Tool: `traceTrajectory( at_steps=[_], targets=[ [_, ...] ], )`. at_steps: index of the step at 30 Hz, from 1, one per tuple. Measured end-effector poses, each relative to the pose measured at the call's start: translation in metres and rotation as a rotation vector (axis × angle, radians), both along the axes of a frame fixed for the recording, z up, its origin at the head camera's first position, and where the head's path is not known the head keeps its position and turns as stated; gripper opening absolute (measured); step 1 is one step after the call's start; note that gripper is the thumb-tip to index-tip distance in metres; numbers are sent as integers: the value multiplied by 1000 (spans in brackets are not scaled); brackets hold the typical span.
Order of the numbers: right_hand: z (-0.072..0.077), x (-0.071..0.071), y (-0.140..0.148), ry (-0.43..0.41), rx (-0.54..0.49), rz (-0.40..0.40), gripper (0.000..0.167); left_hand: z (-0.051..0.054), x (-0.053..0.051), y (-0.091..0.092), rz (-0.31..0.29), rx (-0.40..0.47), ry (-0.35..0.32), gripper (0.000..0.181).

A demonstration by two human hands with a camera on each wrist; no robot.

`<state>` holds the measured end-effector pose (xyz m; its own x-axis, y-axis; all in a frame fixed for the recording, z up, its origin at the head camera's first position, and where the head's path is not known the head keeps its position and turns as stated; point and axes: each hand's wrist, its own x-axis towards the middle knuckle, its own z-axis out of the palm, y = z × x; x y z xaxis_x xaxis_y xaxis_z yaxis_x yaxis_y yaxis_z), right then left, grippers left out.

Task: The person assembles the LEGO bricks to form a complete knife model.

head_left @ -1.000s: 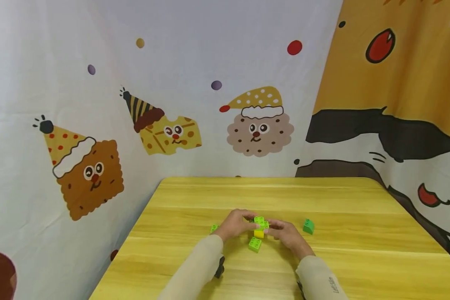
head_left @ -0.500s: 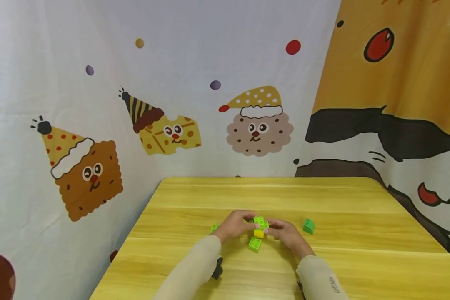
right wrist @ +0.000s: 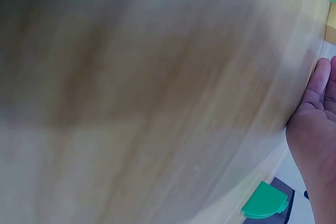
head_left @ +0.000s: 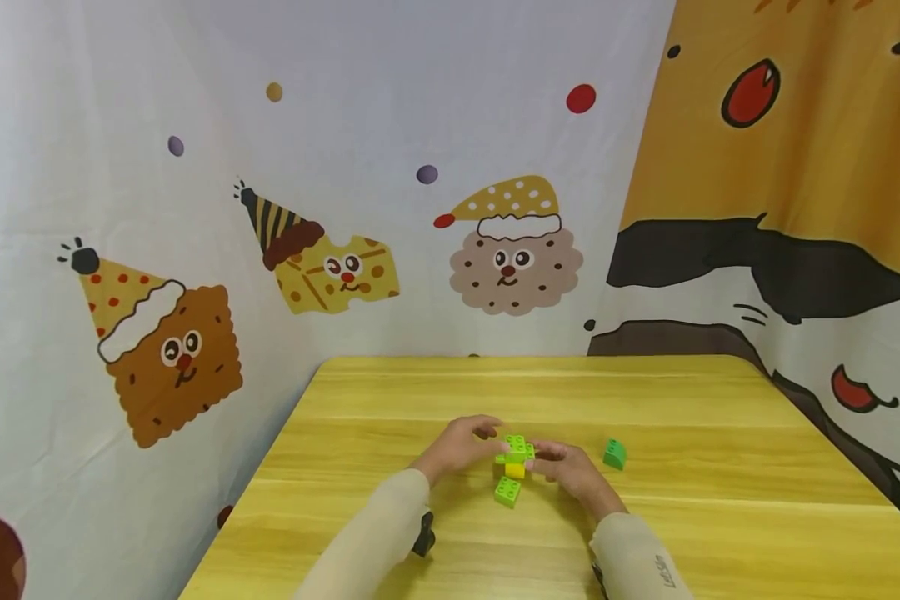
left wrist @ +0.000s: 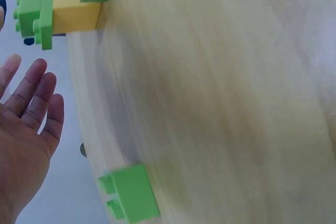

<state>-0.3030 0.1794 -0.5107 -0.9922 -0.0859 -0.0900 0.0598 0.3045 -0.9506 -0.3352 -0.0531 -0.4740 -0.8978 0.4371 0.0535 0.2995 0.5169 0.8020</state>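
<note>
A small stack of toy building bricks stands on the table, a light-green brick (head_left: 515,448) on top and a yellow brick (head_left: 515,471) below. My right hand (head_left: 576,473) pinches the stack's right side; its fingertips show at the top edge of the left wrist view. My left hand (head_left: 461,450) is just left of the stack, its fingers (left wrist: 37,98) relaxed and apart from it. In front of the stack sits a loose light-green brick (head_left: 507,492). Another light-green brick (left wrist: 134,195) lies near my left wrist, hidden in the head view.
A darker green curved brick (head_left: 614,454) sits on the wooden table (head_left: 720,533), right of my right hand. Behind the table hangs a printed cloth (head_left: 390,125) with cartoon snack figures.
My left hand has let go of the stack and moved a little to the left, covering the light-green brick there. My right hand stays at the stack.
</note>
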Motion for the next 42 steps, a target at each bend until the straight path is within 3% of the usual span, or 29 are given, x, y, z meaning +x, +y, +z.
traceTrajectory(
  at_steps=[9,18,25,42],
  targets=[
    [-1,0,-1,-8,0,0,50,10,-8,-16,62,36,-17,56],
    [1,2,-1,1,-5,9,50,16,-12,-41,84,63,-35,57],
    [1,2,-1,1,-2,-3,50,7,-15,-62,99,37,-10,54],
    [1,2,-1,-1,-7,-28,49,-15,-10,-106,159,30,-97,59]
  ],
)
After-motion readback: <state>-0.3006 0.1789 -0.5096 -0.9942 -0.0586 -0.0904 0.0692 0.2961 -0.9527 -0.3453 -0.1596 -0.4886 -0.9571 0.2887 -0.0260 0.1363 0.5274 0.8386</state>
